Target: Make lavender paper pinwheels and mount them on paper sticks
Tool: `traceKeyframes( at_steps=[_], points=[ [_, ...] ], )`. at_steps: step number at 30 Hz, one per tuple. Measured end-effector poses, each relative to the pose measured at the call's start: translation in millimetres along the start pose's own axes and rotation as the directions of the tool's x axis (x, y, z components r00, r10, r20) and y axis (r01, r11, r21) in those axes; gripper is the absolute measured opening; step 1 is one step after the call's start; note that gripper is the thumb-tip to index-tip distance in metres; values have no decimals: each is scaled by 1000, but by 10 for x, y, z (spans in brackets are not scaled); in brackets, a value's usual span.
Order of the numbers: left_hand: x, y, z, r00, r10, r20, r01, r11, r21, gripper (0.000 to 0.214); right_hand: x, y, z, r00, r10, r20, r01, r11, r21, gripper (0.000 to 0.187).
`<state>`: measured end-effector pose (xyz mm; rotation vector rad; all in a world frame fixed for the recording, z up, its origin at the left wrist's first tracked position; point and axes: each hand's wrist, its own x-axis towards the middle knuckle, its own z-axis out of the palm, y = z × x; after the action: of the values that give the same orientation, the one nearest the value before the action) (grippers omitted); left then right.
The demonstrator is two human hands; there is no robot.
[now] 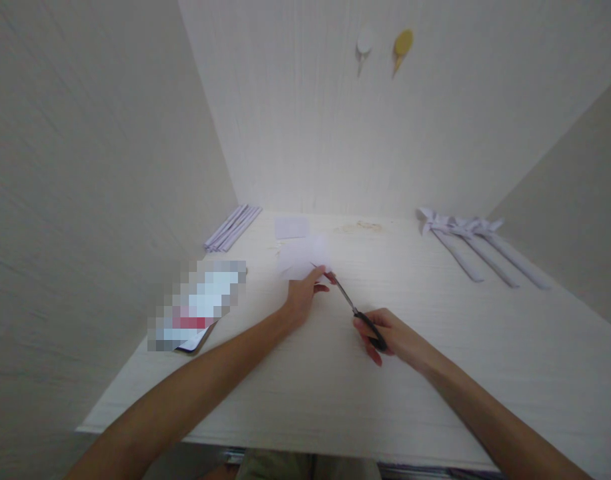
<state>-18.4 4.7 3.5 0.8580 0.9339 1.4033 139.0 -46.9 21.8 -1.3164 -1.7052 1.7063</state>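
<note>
My left hand [305, 293] grips a sheet of white paper [299, 255] by its near right corner, just above the white table. In my right hand [380, 331] is a pair of scissors [346, 296] with black handles, my fingers wrapped round them. The blades point away to the left and reach the paper close to my left fingertips. How far apart the blades stand is too small to tell. Behind the held paper, a smaller rectangle of white paper [291, 227] lies flat.
Rolled paper sticks [233, 228] lie in a bundle at the back left. A phone [203, 340], partly blurred out, lies nearer on the left. At the right are paper rolls [490, 260] joined by a twisted strip. Walls enclose the table [285, 393]; two hooks [403, 43] hang behind.
</note>
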Motion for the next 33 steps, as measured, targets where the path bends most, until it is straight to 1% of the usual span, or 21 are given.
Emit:
traceKeyframes(
  at_steps=[4,10,17,25,29,33],
  points=[
    [-6,9,2,1000,2,-4,-2,1000,12,17,-2,12,-2,1000,18,-4,-18,1000,-2,48],
    [-11,13,0,1000,17,1,-17,999,36,17,-3,4,-1,1000,9,-9,-9,1000,-5,48],
    [-3,-11,-5,1000,29,4,-29,999,29,16,-12,-26,14,999,25,-30,-25,1000,-4,47],
    [1,-26,-18,999,39,14,-39,998,41,16,4,23,-1,1000,15,-5,-15,1000,3,46],
    [10,-32,-20,999,34,13,-34,998,48,16,23,64,-20,1000,11,8,-11,1000,-29,50],
    [15,-31,-19,999,37,14,-38,998,53,14,25,64,-25,1000,27,11,-26,999,-37,50]
  ],
)
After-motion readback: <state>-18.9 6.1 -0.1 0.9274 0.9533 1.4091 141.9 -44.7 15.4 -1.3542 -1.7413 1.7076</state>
